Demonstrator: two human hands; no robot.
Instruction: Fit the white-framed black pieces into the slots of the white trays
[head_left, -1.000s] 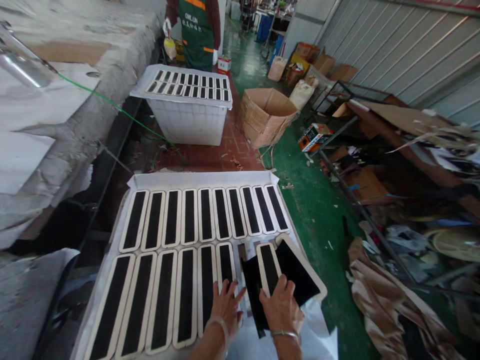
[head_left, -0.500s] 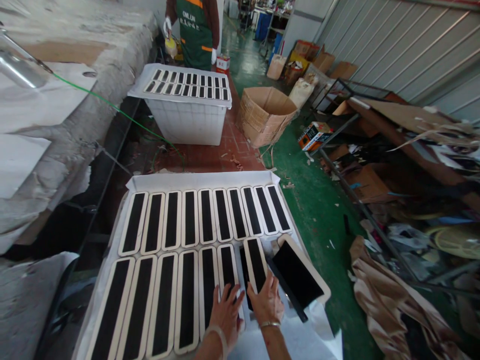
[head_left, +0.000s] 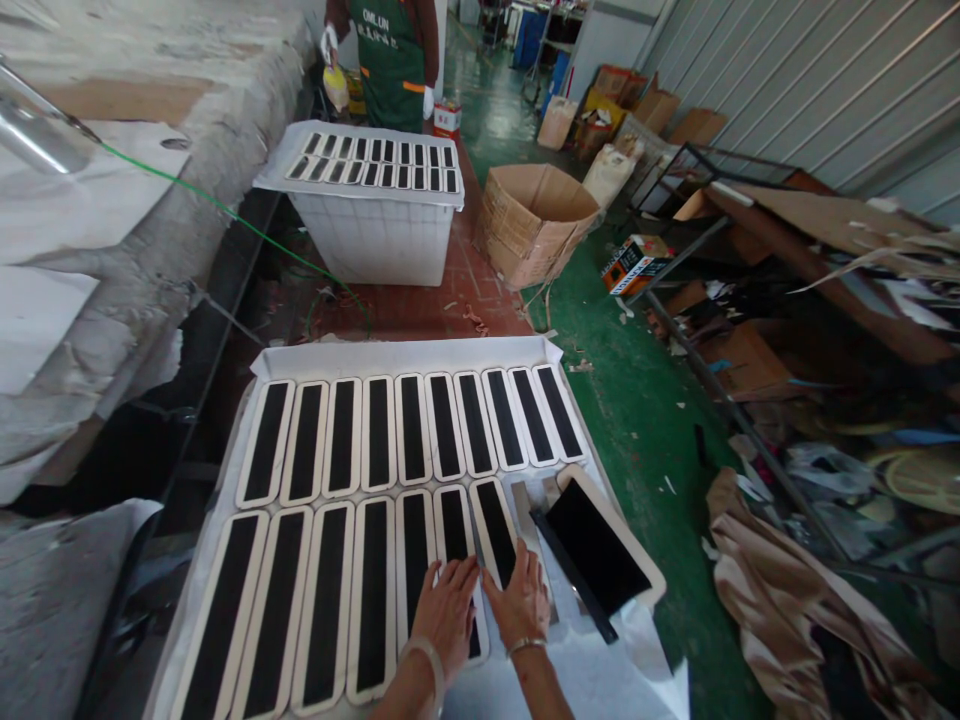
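Observation:
Two rows of long black strips with cream borders lie side by side on a white sheet (head_left: 405,356). My left hand (head_left: 444,612) rests flat on the near end of one front-row strip (head_left: 454,540). My right hand (head_left: 519,600) presses, fingers spread, on the near end of the rightmost front-row strip (head_left: 496,528), which lies in line with its neighbours. Just right of that strip a small stack of wider black pieces (head_left: 600,550) lies askew at the sheet's right edge.
A white crate (head_left: 375,240) topped with smaller black strips stands ahead. Behind it is a person in a green apron (head_left: 390,60). An open cardboard box (head_left: 536,225) sits on the green floor. Scrap and metal racks fill the right side, and a grey worktable (head_left: 112,230) runs along the left.
My right hand slid the strip off the black stack to the left and laid it beside the front row. My left hand stayed on the neighbouring strip.

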